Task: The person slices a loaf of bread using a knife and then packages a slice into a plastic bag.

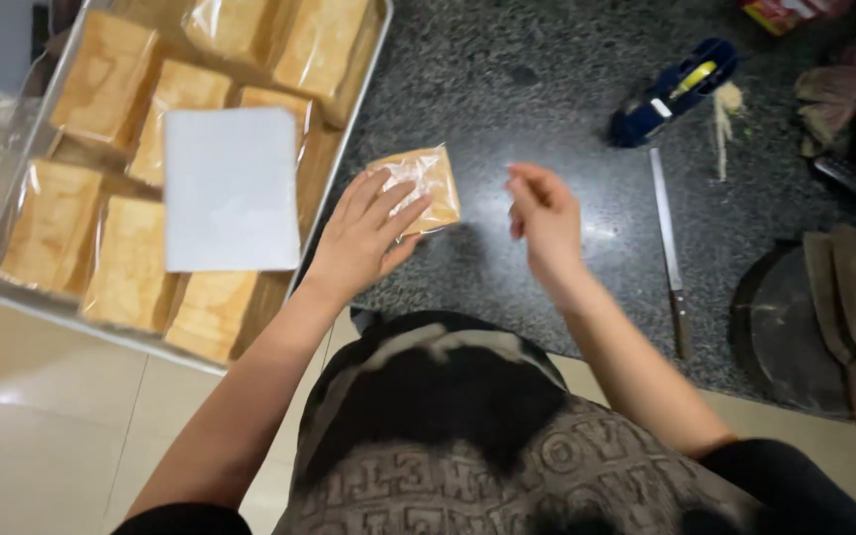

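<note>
A small clear bag with a slice of tan bread [418,188] inside lies flat on the dark speckled stone worktop [547,79], just right of the metal tray [344,129]. The left hand [364,233] rests on the bag's near left corner, fingers spread and flat, pinning it rather than closing round it; its grip is open, pressing only. The right hand [544,213] hovers just right of the bag, fingers loosely curled and holding nothing, apart from the plastic.

The tray, left of the bag, is packed with more bagged slices [101,74], and a white sheet of paper [230,188] lies across the middle of them. Well to the right of the bag sit a blue tape dispenser [674,91] and a long thin knife [668,243], with a round dark board [795,327] carrying two cleavers [849,317] farther right.

By the look of it, this slice is bagged and its open end is being dealt with. Closing it would call for the right hand to come onto the bag's far edge while the left keeps it from sliding on the smooth stone.
</note>
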